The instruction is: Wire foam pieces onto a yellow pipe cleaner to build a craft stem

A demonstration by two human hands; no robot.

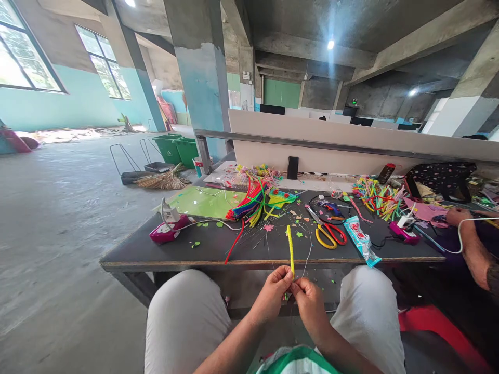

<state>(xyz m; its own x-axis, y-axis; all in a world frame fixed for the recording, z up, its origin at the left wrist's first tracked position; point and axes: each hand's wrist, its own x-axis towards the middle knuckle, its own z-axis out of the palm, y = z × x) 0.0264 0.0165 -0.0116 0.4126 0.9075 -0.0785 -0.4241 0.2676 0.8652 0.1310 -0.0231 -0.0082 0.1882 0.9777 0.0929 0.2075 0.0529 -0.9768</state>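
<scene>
Between my knees, just short of the table's front edge, my left hand (276,286) and my right hand (309,296) meet with fingertips pinched. Both grip the lower end of a yellow pipe cleaner (290,246), which stands up above them. Thin wires trail down near the hands from the tabletop. On the dark table (136,249) beyond lie a bundle of coloured pipe cleaners (253,202), a single red pipe cleaner (235,241), scissors (329,234) with red and yellow handles, and small star-shaped scraps.
A light-blue snack wrapper (360,241) hangs near the table's front edge. Pink power strips (169,228) with cords sit on both sides. Another pile of pipe cleaners (382,197) lies at right, near a co-worker's hand (459,216). A black phone (292,168) leans at the back.
</scene>
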